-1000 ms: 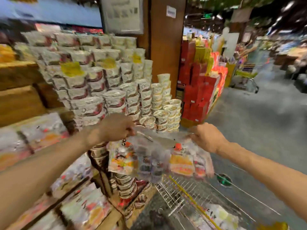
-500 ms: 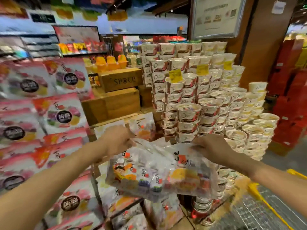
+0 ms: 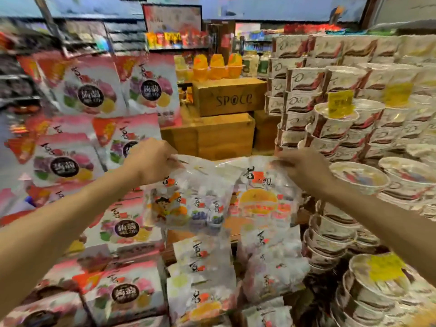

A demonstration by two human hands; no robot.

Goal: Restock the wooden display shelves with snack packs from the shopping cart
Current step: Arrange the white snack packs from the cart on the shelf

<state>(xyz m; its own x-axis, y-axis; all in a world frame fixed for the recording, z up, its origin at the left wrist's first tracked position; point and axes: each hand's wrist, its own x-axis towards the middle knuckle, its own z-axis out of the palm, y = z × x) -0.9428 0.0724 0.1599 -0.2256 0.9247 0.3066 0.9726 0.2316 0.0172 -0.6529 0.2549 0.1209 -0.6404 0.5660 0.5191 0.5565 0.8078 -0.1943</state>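
Wooden shelves [image 3: 207, 138]: pink packs [image 3: 122, 291] at left, clear packs [image 3: 200, 279] centre, cup stacks [image 3: 354, 128] right, crate [image 3: 228, 96] behind.

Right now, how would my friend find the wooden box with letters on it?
Look between the pink snack packs on the left and the wall of stacked cups on the right. Wooden crates pile up there, and it is the top crate. Only it has "SP@CE" printed on its front, with orange jelly cups on top.

Left hand [image 3: 151, 161] and right hand [image 3: 304, 172] pinch top corners of clear snack packs [image 3: 219, 199], held over the wooden shelf [image 3: 207, 138]. Pink bags [image 3: 94, 90] left, stacked cups [image 3: 354, 128] right, more clear packs [image 3: 203, 274] near below.
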